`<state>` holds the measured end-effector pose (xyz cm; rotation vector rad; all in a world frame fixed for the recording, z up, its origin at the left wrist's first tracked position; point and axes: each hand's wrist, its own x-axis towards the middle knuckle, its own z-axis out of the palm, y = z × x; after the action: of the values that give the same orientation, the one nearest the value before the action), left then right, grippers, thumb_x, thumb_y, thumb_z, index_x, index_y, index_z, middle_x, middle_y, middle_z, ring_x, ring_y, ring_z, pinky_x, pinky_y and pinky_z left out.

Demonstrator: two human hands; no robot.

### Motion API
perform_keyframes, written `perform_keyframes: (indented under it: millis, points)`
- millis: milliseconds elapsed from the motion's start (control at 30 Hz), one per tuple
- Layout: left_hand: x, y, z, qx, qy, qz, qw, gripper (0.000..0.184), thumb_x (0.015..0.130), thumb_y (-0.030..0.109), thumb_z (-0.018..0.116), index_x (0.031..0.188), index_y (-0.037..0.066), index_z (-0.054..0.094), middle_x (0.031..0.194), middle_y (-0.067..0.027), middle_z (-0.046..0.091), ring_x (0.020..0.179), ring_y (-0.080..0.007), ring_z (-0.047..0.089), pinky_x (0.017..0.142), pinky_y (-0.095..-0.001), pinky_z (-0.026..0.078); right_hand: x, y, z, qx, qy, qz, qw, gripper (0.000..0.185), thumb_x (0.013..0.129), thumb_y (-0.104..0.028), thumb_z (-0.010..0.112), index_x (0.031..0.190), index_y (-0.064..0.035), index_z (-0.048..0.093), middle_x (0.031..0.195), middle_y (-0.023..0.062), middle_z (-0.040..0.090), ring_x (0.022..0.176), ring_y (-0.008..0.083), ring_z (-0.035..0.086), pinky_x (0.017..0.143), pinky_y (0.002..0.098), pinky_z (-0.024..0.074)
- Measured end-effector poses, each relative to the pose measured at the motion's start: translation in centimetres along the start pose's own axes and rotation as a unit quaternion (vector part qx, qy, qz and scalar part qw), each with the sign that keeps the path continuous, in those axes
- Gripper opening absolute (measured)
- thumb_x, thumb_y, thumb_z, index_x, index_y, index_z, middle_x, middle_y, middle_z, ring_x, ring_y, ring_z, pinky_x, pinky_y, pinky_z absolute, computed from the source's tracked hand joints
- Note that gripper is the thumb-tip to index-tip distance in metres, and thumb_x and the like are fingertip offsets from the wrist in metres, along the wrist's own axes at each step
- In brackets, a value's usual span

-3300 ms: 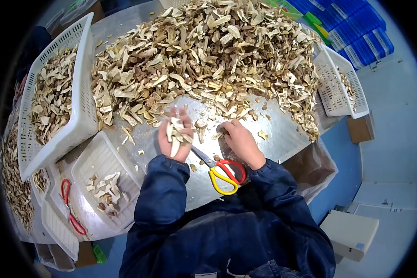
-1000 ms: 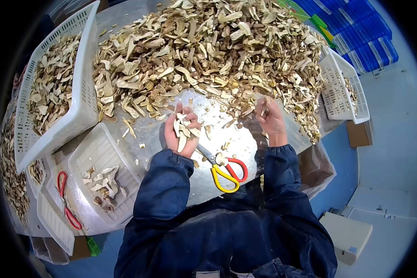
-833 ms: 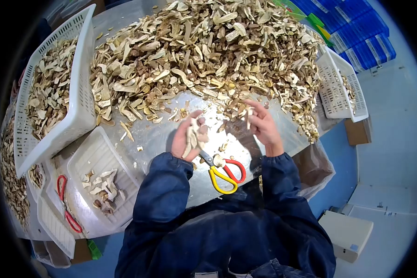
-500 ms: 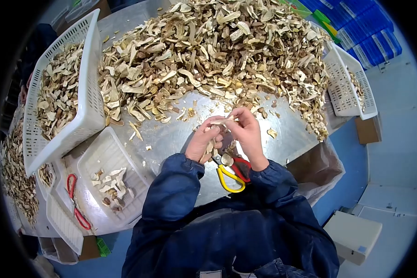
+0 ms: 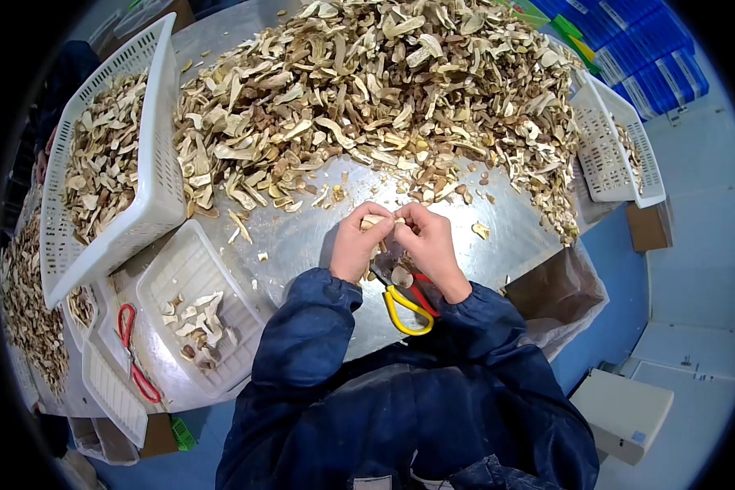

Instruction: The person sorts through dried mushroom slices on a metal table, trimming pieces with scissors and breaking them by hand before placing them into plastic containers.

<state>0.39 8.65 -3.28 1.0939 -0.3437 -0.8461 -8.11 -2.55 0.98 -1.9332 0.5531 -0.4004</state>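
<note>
My left hand (image 5: 356, 248) is closed, its thumb and fingers pinching a pale dried mushroom slice (image 5: 373, 221). Against it, fingertips nearly touching, my right hand (image 5: 434, 247) is also closed on the slice's right end. Most of the slice is hidden by the fingers. Just below both hands, scissors (image 5: 392, 312) with one yellow and one red handle lie on the metal table (image 5: 310, 237). A round mushroom piece (image 5: 402, 277) rests at the scissors. Beyond the hands rises a large heap of dried mushroom slices (image 5: 367, 98).
At left stands a tilted white basket (image 5: 162, 163) of slices. Nearer me are a shallow white tray (image 5: 241, 306) with a few pieces and red-handled scissors (image 5: 126, 347). On the right are another white basket (image 5: 604, 163) and a lined bin (image 5: 576, 302) below the table edge.
Both hands have drawn closer together and turned inward around the slice. Pieces that showed in the left palm are now mostly hidden. The scissors lie in about the same place.
</note>
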Motion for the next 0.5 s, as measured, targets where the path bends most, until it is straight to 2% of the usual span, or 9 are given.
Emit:
perform_keyframes:
  millis: [100, 200, 367, 500]
  points:
    - [0.1, 0.1, -0.6, -0.098, -0.005, -0.063, 0.993, 0.009, 0.088, 0.015, 0.062, 0.093, 0.009, 0.057, 0.071, 0.0005, 0.057, 0.062, -0.0086, 0.054, 0.056, -0.0217, 0.043, 0.1, 0.3, 0.1, 0.065, -0.022, 0.013, 0.998, 0.016, 0.081, -0.014, 0.063, 0.08, 0.0015, 0.06, 0.058, 0.0027, 0.054, 0.054, 0.0065, 0.049, 0.049, 0.0241, 0.0393]
    - [0.0, 0.6, -0.5, -0.148, -0.014, -0.067, 0.987, 0.009, 0.088, 0.016, 0.061, 0.092, 0.01, 0.056, 0.073, 0.001, 0.057, 0.062, -0.0081, 0.054, 0.055, -0.0216, 0.044, 0.3, 0.6, -0.4, 0.083, -0.072, 0.02, 0.994, 0.022, 0.085, -0.02, 0.062, 0.079, 0.0011, 0.059, 0.057, 0.0019, 0.052, 0.055, 0.0061, 0.046, 0.05, 0.0242, 0.038]
    - [-0.2, 0.9, -0.2, -0.178, -0.039, -0.119, 0.976, 0.008, 0.089, 0.016, 0.06, 0.091, 0.011, 0.055, 0.08, 0.001, 0.057, 0.062, -0.0055, 0.052, 0.053, -0.019, 0.042, 0.3, -0.3, -1.5, 0.043, -0.128, 0.014, 0.991, 0.027, 0.089, -0.023, 0.058, 0.076, 0.0001, 0.057, 0.058, -0.0011, 0.05, 0.056, 0.0057, 0.043, 0.051, 0.0232, 0.0358]
    - [-0.2, 1.0, -0.4, -0.209, -0.046, -0.138, 0.967, 0.008, 0.09, 0.015, 0.059, 0.092, 0.01, 0.054, 0.08, 0.0009, 0.056, 0.061, -0.0045, 0.051, 0.052, -0.0176, 0.041, 0.9, 1.1, -1.6, 0.103, -0.171, 0.024, 0.98, 0.029, 0.091, -0.025, 0.056, 0.073, -0.0015, 0.055, 0.058, -0.0028, 0.046, 0.055, 0.0059, 0.04, 0.05, 0.023, 0.0327]
